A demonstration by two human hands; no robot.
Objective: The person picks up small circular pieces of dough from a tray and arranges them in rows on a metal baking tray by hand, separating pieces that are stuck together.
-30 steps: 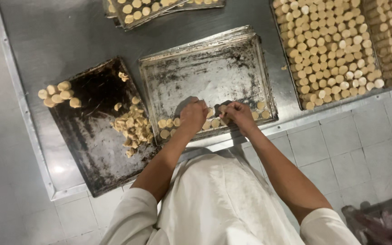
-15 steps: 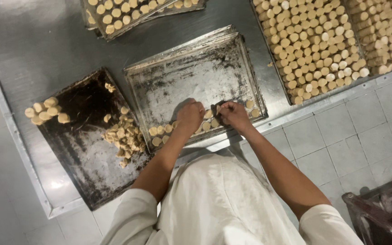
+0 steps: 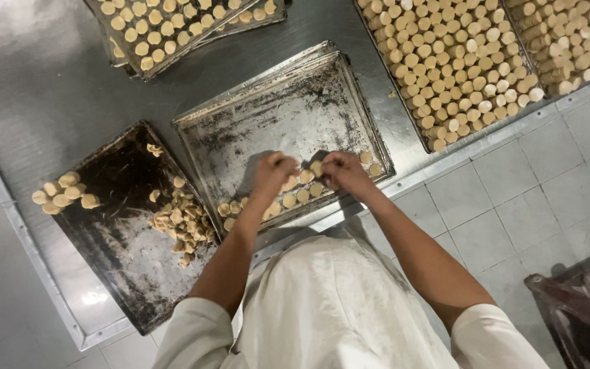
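Note:
A worn grey baking tray (image 3: 274, 109) lies in front of me on the steel table. A row of small round dough pieces (image 3: 288, 199) runs along its near edge. My left hand (image 3: 272, 174) and my right hand (image 3: 339, 171) hover close together over that row, fingers curled. A pale dough piece (image 3: 316, 167) sits between the fingertips of both hands. To the left, a black tray (image 3: 114, 239) carries a loose heap of dough pieces (image 3: 182, 220) and a small cluster at its far left edge (image 3: 63, 193).
Trays packed with several rows of round dough pieces stand at the back right (image 3: 445, 61), far right (image 3: 568, 37) and back left (image 3: 165, 27). The steel table's raised rim (image 3: 35, 266) runs along the left. White floor tiles (image 3: 534, 205) and a dark cart (image 3: 575, 301) are at right.
My view has shifted slightly, so the trays sit lower and further left in frame. Both hands stay over the near row, now pinched closer together on one piece.

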